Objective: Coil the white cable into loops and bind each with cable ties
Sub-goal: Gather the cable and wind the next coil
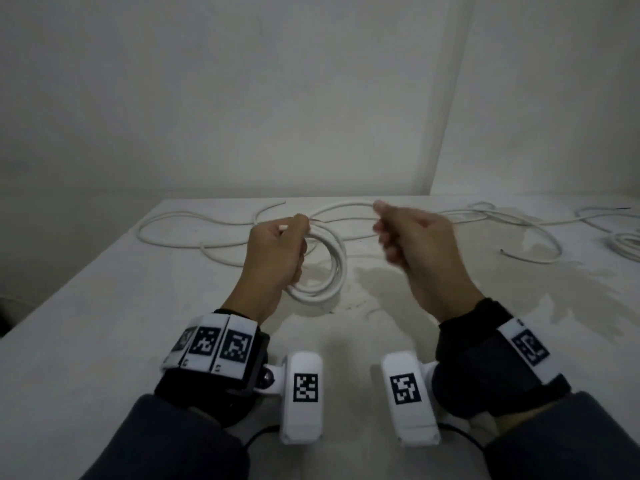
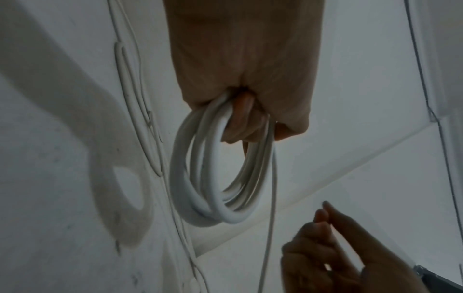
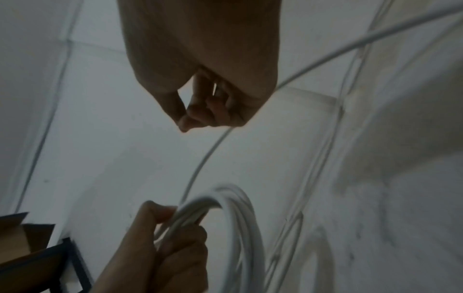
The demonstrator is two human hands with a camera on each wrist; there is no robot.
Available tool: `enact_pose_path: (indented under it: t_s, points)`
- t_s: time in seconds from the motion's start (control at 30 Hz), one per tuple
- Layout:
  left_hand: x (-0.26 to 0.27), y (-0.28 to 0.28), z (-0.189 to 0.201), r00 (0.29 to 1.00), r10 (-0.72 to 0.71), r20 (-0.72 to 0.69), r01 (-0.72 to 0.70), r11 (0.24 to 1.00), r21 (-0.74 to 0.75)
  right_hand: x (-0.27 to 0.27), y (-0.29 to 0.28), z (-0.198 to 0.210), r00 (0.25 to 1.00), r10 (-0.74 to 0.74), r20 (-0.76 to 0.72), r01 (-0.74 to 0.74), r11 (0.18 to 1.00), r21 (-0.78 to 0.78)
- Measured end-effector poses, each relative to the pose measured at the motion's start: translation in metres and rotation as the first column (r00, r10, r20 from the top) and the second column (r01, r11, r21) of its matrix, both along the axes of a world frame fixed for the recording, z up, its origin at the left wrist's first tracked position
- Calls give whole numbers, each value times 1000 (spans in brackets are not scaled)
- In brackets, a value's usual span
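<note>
My left hand (image 1: 300, 239) grips a coil of white cable (image 1: 334, 271) of several turns, held upright just above the table (image 1: 138, 323). A short cable end sticks out above its thumb. From the coil a single strand (image 1: 346, 204) arcs right to my right hand (image 1: 379, 216), whose curled fingers pinch it. In the left wrist view the coil (image 2: 213, 198) hangs from the left hand (image 2: 248, 123), with the right hand (image 2: 323, 218) below right. The right wrist view shows the strand (image 3: 200, 168) running from the right hand (image 3: 200, 117) to the coil (image 3: 238, 218). No cable tie shows.
Loose white cable lies in loops across the back of the table, left (image 1: 173, 233) and right (image 1: 519, 230). Another coil (image 1: 627, 245) sits at the far right edge. A damp stain (image 1: 398, 282) marks the table's middle. A cardboard box (image 3: 20, 237) stands off the table's left edge.
</note>
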State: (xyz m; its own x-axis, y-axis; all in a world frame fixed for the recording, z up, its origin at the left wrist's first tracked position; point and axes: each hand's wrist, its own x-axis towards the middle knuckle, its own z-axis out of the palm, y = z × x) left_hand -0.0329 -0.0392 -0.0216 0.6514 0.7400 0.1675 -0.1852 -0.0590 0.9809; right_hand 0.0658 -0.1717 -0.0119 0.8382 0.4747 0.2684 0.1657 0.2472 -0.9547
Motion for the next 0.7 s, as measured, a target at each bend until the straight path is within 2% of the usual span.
enact_pose_path:
  t_s: [0.07,0.13,0.17,0.23,0.33,0.43,0.53,0.6,0.7]
  points:
    - [0,2,-1,1000,-17,-15,18,999,31,1,-3,9,948,-175,267,156,984,90]
    - [-1,2,-1,998,-64,-24,65,995,69,11,-4,9,834,-240,498,279,960,-4]
    - [-1,2,-1,995,-93,-24,94,992,86,16,-3,6,797,-187,575,294,951,-97]
    - [-3,1,-1,988,-151,-18,152,983,101,22,1,2,811,-57,582,221,951,-216]
    - [-7,3,0,982,-189,-6,189,979,71,24,0,3,821,13,571,118,974,-192]
    - [-8,2,1,981,-191,17,190,980,54,25,1,10,788,-17,615,178,963,-202]
    - [-5,-1,2,977,-212,35,211,977,26,24,8,18,759,-135,637,304,938,-164]
    - [-4,-2,3,977,-210,43,211,978,-1,22,13,24,800,-149,581,256,961,-107]
    - [-4,0,5,980,-179,89,186,979,-87,16,18,25,895,-91,437,134,989,-69]
